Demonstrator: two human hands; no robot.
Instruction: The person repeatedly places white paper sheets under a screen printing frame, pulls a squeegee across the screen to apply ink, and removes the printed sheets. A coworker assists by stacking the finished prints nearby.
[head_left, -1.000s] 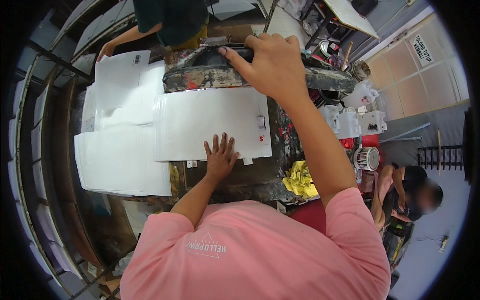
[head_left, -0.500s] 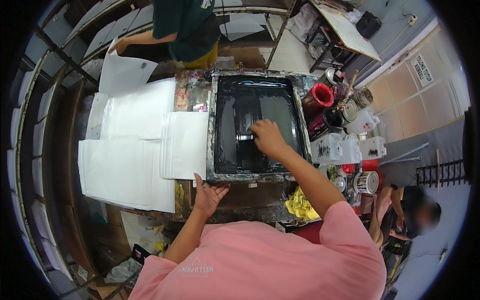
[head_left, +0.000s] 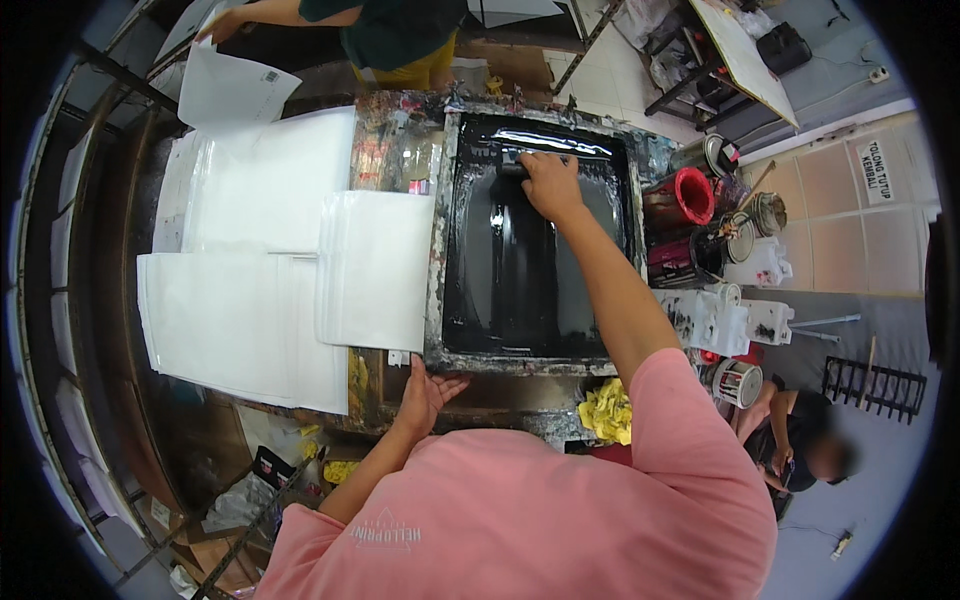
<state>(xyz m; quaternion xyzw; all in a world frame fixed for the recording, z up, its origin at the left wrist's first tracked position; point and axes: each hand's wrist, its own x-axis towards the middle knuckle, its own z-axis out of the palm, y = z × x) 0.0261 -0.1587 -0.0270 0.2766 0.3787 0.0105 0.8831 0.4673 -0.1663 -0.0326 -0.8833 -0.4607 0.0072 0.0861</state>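
My right hand (head_left: 550, 187) grips a dark squeegee (head_left: 514, 166) at the far end of a screen-printing frame (head_left: 435, 270). Black ink coats the mesh inside, glossy along the far edge, with streaks running toward me. Beneath the near left corner of the frame is my left hand (head_left: 424, 396), its thumb up against the corner and its fingers stretched out along the near edge; it grips nothing that I can see. White paper bags or sheets (head_left: 375, 270) lie stacked against the frame's left side, with larger white stacks (head_left: 240, 330) farther left.
Ink-stained cans, a red-rimmed pot (head_left: 692, 196) and white plastic jugs (head_left: 705, 318) crowd the right side. A yellow crumpled cloth (head_left: 606, 411) lies at the near right. Across the table a co-worker (head_left: 395, 40) holds a white sheet (head_left: 235, 88). Another person (head_left: 800, 440) sits at right.
My right hand has pushed the squeegee from the middle of the mesh to its far end. My left hand stays by the near left corner. The co-worker's hand and sheet have shifted up and left.
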